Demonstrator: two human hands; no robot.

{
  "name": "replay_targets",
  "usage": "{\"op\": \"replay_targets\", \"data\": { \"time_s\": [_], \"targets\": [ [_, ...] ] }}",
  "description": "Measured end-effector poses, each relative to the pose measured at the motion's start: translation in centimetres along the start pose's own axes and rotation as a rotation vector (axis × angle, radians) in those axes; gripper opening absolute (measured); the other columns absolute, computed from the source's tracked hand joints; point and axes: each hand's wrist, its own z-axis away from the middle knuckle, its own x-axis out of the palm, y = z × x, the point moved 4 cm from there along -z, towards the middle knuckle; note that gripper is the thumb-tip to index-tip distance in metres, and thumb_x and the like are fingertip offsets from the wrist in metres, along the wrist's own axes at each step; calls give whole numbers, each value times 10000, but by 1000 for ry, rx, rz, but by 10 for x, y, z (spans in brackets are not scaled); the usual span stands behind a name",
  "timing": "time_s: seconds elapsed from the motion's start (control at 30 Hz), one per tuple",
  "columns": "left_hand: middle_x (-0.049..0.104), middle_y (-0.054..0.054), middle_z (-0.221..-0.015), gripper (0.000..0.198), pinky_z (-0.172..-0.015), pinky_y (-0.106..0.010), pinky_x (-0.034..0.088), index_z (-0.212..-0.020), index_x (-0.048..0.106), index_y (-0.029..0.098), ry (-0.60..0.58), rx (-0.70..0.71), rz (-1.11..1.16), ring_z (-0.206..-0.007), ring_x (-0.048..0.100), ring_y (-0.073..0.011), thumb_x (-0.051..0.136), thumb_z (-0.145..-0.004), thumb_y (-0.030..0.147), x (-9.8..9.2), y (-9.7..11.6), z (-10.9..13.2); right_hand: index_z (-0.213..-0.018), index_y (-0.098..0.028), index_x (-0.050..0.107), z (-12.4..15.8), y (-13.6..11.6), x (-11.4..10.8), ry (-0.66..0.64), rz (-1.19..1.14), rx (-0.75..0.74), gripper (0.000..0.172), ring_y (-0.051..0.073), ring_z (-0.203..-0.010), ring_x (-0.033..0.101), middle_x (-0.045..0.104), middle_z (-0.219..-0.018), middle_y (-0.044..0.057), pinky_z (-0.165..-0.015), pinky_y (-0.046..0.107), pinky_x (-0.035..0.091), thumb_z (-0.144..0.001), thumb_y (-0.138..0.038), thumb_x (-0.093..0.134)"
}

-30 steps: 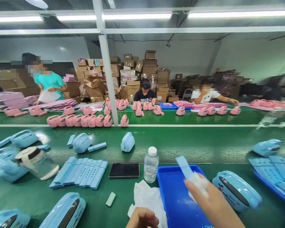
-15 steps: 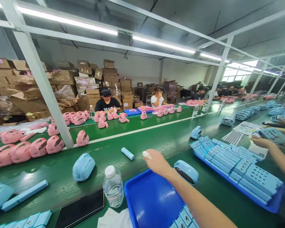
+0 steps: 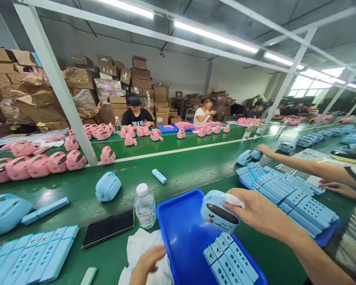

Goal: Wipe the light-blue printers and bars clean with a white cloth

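Note:
My right hand grips a light-blue plastic housing from its right side, with a dark oval window and a printed cartoon on its front. A white wipe is pinched between my fingers and the housing, which hangs over the blue tray. In that tray lie several light-blue strip parts with dark button marks. My left hand, slightly blurred at the bottom, has its fingers apart beside the white cloth; nothing shows in it.
A water bottle and a black phone stand left of the tray. More blue strips lie at left. Another blue housing and a single strip sit beyond. At right, a co-worker's arms reach past a loaded tray.
My right hand has taken hold of the blue housing beside the tray and lifted it toward me over the tray. My left hand has come into view. The co-worker's hand has set a housing farther back.

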Motion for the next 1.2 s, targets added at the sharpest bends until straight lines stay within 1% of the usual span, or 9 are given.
{"op": "replay_targets", "data": {
  "time_s": [0.13, 0.23, 0.33, 0.37, 0.47, 0.57, 0.87, 1.07, 1.2],
  "targets": [
    [655, -115, -1465, 937, -1094, -544, 530, -1539, 503, 323, -110, -101, 46, -1292, 651, -392, 830, -742, 689, -6, 14, 13, -787, -241, 558, 16, -71, 4, -176, -398, -225, 347, 136, -712, 531, 589, -775, -63, -644, 261, 429, -1045, -472, 591],
    [726, -120, -1336, 931, -1020, -487, 566, -1503, 537, 269, -225, -188, 309, -1161, 715, -375, 864, -715, 644, -7, 29, 16, -1094, -291, 708, 23, -92, 27, -155, -674, -236, 281, 189, -960, 661, 723, -1056, -23, -840, 270, 515, -961, -538, 714],
    [752, -113, -1289, 778, -972, -430, 588, -1410, 606, 252, -54, -148, 472, -1163, 722, -360, 894, -740, 521, -21, 42, 19, -1488, -343, 558, 29, -96, 68, -163, -933, -188, 800, 320, -1318, 610, 650, -1453, 51, -1098, 394, 504, -795, -590, 873],
    [757, -111, -1282, 747, -967, -426, 594, -1391, 617, 254, 8, -130, 491, -1162, 725, -356, 903, -741, 486, -25, 44, 22, -1536, -334, 514, 32, -99, 83, -222, -1029, -200, 864, 349, -1365, 582, 626, -1494, 77, -1122, 437, 500, -794, -597, 871],
    [762, -111, -1267, 735, -972, -443, 597, -1356, 633, 255, 104, -100, 495, -1148, 731, -357, 922, -714, 466, -31, 42, 30, -1546, -317, 506, 40, -113, 118, -344, -1291, -236, 743, 347, -1369, 586, 657, -1460, 106, -1127, 468, 509, -905, -580, 774],
    [770, -101, -1254, 820, -991, -461, 590, -1385, 603, 274, 188, -106, 457, -1137, 741, -361, 932, -677, 527, -33, 35, 37, -1519, -341, 538, 45, -126, 132, -329, -1436, -239, 653, 302, -1300, 643, 704, -1390, 88, -1115, 419, 519, -937, -537, 758],
    [777, -81, -1151, 775, -866, -358, 607, -1338, 588, 260, 252, -17, 357, -985, 753, -281, 916, -705, 564, -37, 37, 49, -1406, -317, 654, 47, -139, 124, -328, -1505, -302, 530, 300, -1127, 714, 767, -1222, 89, -981, 394, 580, -933, -529, 763],
    [757, -95, -1150, 712, -839, -363, 610, -1319, 598, 245, 81, -107, 465, -965, 753, -279, 894, -730, 513, -34, 53, 46, -1319, -262, 704, 52, -145, 133, -273, -1513, -160, 678, 298, -961, 733, 784, -1013, 76, -895, 395, 604, -794, -672, 830],
    [779, -93, -1166, 767, -888, -369, 607, -1358, 565, 246, 226, -122, 393, -1019, 755, -296, 900, -719, 507, -41, 54, 49, -1312, -327, 663, 42, -129, 135, -112, -1572, -66, 457, 200, -857, 718, 753, -981, 19, -793, 271, 623, -925, -555, 748]
  ]
}}
